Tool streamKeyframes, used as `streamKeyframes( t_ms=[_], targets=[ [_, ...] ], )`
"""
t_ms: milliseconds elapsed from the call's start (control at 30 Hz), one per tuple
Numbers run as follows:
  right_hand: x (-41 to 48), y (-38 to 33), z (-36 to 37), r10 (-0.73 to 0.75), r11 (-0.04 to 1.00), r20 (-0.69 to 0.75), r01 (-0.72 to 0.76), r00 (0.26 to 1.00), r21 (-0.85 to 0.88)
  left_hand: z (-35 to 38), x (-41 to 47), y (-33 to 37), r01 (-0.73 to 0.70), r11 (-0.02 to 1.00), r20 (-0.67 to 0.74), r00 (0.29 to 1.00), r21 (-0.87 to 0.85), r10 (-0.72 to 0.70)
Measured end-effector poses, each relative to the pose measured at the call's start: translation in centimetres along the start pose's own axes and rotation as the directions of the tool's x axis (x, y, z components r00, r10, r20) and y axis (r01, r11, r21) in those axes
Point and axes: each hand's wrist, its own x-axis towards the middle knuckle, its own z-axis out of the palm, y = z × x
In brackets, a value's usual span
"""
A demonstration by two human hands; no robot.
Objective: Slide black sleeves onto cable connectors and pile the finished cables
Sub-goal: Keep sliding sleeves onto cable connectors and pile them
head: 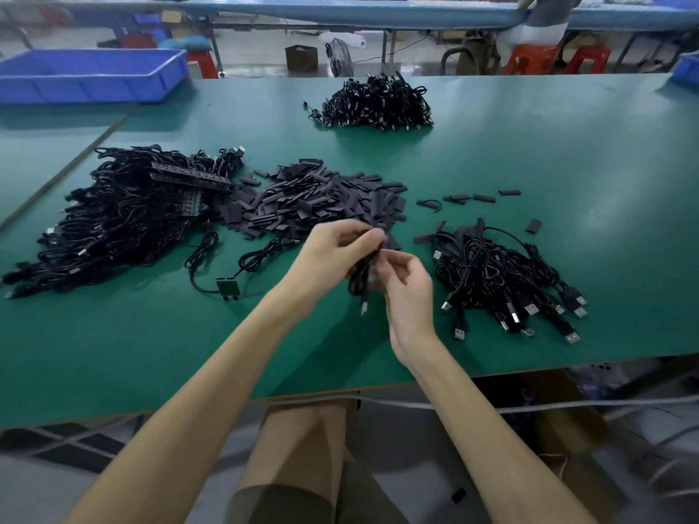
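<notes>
Above the table, the left hand pinches a sleeve in curled fingers. The right hand pinches the cable just below. The cable looks light and limp and the sleeve thin and floppy, so gripping close behind the stiff connector should steady both.

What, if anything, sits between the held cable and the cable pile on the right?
Nothing visible. The left hand and right hand hold the cable above the table; only bare green surface separates it from the right cable pile. A few loose sleeves lie by that pile's far left edge, off the direct path.
</notes>
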Motion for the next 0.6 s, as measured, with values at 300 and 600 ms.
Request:
streamKeyframes(
  t_ms=[300,600],
  targets=[
    [-0.3,0.3,-0.4,0.010,0.969,0.251,0.053,0.968,-0.242,8.7,5.0,4.4,0.297,0.951,0.270,0.926,-0.083,-0.266],
    [-0.5,0.1,-0.6,0.045,0.996,0.252,-0.023,0.967,-0.090,12.5,6.1,2.2,0.167,0.906,0.140,0.961,0.390,-0.238]
  ],
)
